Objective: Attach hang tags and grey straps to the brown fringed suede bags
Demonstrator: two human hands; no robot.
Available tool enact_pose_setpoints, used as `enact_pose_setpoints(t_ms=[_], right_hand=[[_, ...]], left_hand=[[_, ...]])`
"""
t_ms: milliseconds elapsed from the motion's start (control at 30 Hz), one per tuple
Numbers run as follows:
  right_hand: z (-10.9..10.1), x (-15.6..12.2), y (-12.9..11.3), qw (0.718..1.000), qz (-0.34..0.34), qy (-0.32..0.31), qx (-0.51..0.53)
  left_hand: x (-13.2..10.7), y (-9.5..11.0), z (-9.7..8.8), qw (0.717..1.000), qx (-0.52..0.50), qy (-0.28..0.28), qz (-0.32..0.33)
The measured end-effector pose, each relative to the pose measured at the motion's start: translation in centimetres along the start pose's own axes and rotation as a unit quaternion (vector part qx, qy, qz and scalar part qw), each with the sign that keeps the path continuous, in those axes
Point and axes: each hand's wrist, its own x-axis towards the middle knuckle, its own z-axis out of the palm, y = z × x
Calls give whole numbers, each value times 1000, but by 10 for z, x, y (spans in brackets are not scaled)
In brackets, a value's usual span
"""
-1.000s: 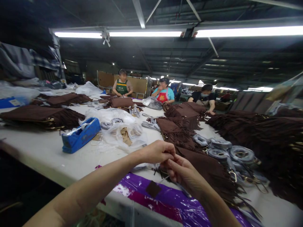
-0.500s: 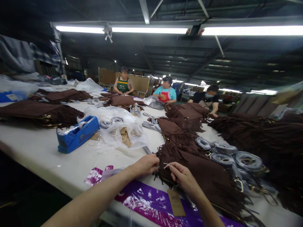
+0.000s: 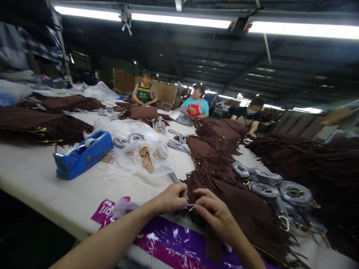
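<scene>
Over the near edge of a brown fringed bag (image 3: 238,203), my two hands meet almost fingertip to fingertip. A thin white string (image 3: 191,206) spans the small gap between them. My left hand (image 3: 172,198) is closed in a pinch at the string's left end. The thumb and fingers of my right hand (image 3: 211,209) pinch its other end. Below my right hand hangs a brown paper tag (image 3: 213,246), partly in shadow. Under both hands lies a shiny purple plastic sheet (image 3: 171,239).
A blue tape dispenser (image 3: 82,155) stands at left, beside a clear bag of paper tags (image 3: 146,158). Wrapped coiled straps (image 3: 294,192) lie at right, near a heap of dark fringed bags (image 3: 294,157). Several co-workers stand across the table (image 3: 25,164).
My right hand has moved slightly down and left, bringing the string to my left fingertips. The tag below has turned darker in shadow. My view has tilted slightly downward.
</scene>
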Motion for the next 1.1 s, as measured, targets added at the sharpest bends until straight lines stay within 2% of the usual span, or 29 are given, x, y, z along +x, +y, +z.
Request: enact_pose_setpoints(t_ms=[33,100,200,233,300,367,467,633,733,900,1100], right_hand=[[2,-1,-4,997,-33,-34,-67],[9,-4,-5,969,-71,-80,-221],[24,-12,4,901,-110,-39,-419],[28,-14,9,884,-129,-18,-449],[33,-16,18,870,-168,15,-463],[34,-17,24,870,-189,44,-453],[31,-15,28,877,-198,83,-431],[27,-12,27,898,-191,103,-384],[27,-8,24,909,-182,104,-361],[30,-2,23,928,-147,96,-328],[38,1,26,934,-129,130,-306]], left_hand=[[0,-2,-2,999,-50,-8,-15],[1,-4,-7,990,-132,-34,-40],[1,-3,-13,980,-181,-52,-66],[2,-3,-15,980,-182,-44,-72],[3,-4,-17,982,-171,-20,-81],[5,-5,-18,984,-153,-17,-86],[5,-6,-18,981,-165,-56,-87],[2,2,-16,947,-306,-53,-86],[1,8,-16,934,-335,-56,-115],[0,12,-24,948,-288,-70,-115],[3,1,-28,983,-170,-35,-64]])
